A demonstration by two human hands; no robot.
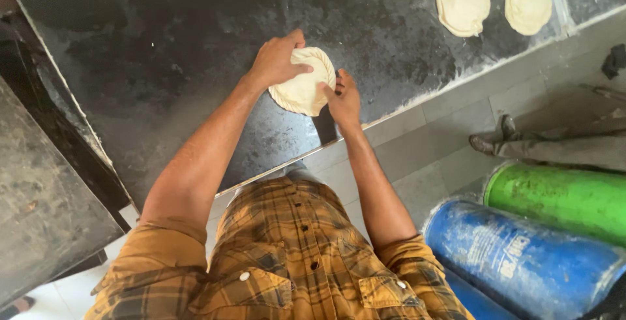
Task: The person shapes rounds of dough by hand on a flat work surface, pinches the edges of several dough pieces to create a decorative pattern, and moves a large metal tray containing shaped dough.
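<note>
A pale round dough disc [301, 90] lies on a dark floured worktop [163, 65], close to its front edge. My left hand [277, 61] rests on the disc's top left rim, fingers curled over it. My right hand [343, 100] presses the disc's right edge with its fingertips. Both hands touch the same piece of dough. Below them show my forearms and a yellow plaid shirt.
Three shaped dough discs, among them one at centre [462, 2] and another to its right [527, 1], lie at the far right of the worktop. A blue drum [521, 261] and a green drum [561, 196] lie on the tiled floor at right. Another person's shoe [492, 138] is near them.
</note>
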